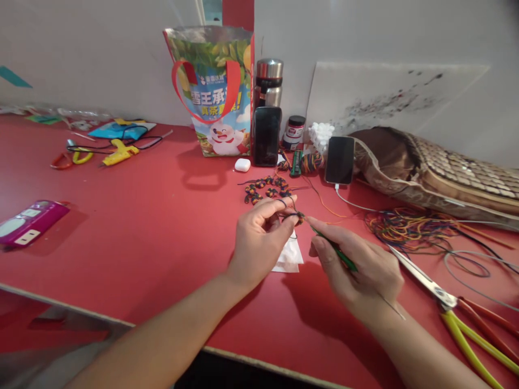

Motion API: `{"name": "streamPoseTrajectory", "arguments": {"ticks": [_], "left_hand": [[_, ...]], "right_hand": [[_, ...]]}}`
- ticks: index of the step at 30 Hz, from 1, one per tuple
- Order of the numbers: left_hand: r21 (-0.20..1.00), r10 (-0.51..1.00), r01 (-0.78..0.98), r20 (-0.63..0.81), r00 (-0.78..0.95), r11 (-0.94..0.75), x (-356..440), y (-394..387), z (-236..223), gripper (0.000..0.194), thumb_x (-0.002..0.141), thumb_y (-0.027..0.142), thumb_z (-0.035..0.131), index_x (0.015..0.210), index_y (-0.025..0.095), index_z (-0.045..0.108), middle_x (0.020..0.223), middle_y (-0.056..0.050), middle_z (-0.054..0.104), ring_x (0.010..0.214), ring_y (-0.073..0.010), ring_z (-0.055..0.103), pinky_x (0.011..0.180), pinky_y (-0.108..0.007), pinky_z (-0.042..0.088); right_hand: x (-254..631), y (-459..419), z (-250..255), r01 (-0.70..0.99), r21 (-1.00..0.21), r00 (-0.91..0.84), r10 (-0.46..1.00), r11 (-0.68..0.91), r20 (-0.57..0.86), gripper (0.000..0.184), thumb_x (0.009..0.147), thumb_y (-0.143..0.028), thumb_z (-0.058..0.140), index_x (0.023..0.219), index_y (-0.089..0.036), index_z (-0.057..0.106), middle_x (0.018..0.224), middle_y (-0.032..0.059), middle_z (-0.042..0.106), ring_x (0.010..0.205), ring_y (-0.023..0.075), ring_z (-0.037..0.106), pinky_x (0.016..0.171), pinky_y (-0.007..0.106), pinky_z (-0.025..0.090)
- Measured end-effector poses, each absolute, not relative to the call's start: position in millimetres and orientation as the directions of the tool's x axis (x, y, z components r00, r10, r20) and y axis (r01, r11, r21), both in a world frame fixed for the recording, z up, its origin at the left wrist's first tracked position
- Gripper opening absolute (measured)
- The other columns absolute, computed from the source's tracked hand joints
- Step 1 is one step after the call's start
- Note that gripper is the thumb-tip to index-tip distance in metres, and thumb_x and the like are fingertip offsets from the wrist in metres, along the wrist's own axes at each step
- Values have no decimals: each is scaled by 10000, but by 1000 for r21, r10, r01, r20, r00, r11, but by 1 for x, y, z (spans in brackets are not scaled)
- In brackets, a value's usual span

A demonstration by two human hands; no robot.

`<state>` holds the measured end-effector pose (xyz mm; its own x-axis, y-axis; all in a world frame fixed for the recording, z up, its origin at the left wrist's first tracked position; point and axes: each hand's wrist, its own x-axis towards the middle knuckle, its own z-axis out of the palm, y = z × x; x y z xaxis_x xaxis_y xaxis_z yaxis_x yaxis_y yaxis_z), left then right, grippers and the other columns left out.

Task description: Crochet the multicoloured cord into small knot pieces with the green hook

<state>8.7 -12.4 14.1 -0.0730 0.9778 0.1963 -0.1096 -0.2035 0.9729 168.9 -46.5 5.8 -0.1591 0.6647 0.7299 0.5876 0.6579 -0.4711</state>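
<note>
My left hand (263, 232) pinches a small dark multicoloured crochet piece (300, 217) between thumb and fingers, with dark yarn looped over the index finger. In my right hand (357, 267) is a green-handled crochet hook (338, 252), its tip pointing at that piece. The fingers partly cover where hook and yarn meet. Beyond my left hand lies a curled string of multicoloured crochet pieces (270, 186). Under my hands is a white paper or packet (290, 256). To the right spreads a loose tangle of multicoloured yarn (409, 227).
Large scissors (444, 297) lie at the right edge, blades toward my right hand. Two phones, a black one (266, 135) and a charging one (339, 160), stand behind, near a printed bag (214, 97) and a thermos (269, 81). Left are a glue gun (119, 153) and a purple power strip (32, 221).
</note>
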Motion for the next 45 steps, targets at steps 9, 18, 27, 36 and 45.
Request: {"name": "streamPoseTrajectory", "arguments": {"ticks": [9, 18, 27, 36, 45], "left_hand": [[951, 950, -8, 308, -51, -309, 6, -8, 10, 102, 817, 140, 773, 878, 197, 832, 936, -40, 782, 775, -124, 653, 705, -254, 509], [915, 917, 82, 398, -15, -395, 1, -6, 7, 134, 829, 93, 728, 867, 189, 813, 931, -42, 769, 706, -100, 626, 649, -238, 503], [852, 862, 126, 500, 89, -507, -2, -2, 4, 181, 875, 70, 676, 890, 192, 809, 965, -67, 786, 925, -164, 754, 821, -285, 610], [971, 961, -178, 194, 196, -159, -7, 2, 14, 89, 787, 131, 817, 840, 198, 844, 926, -46, 771, 854, -166, 742, 817, -314, 648], [829, 937, -486, -121, 329, 278, 9, -8, 11, 221, 597, 226, 995, 751, 203, 838, 737, -21, 779, 712, -156, 725, 797, -332, 601]], "right_hand": [[178, -47, 8, 515, -606, -83, 739, 607, 669, 207, 994, -166, 674, 1141, -232, 803, 776, -1, 806, 419, 75, 545, 545, 226, 530], [179, -52, 17, 469, -730, -12, 830, 497, 557, 189, 980, -207, 699, 1089, -268, 841, 671, -26, 746, 435, 87, 532, 515, 249, 478], [182, -51, 28, 369, -870, 71, 923, 328, 378, 138, 935, -230, 734, 932, -273, 865, 558, -39, 646, 416, 76, 468, 422, 237, 339], [189, -42, 34, -112, -993, 43, 998, -32, -37, 116, 885, -329, 808, 916, -227, 855, 523, -16, 604, 447, 102, 477, 382, 200, 313], [177, -35, 19, -414, -910, -186, 980, -18, 66, 191, 915, -380, 794, 987, -213, 852, 539, 4, 689, 329, 95, 468, 328, 205, 292]]}}
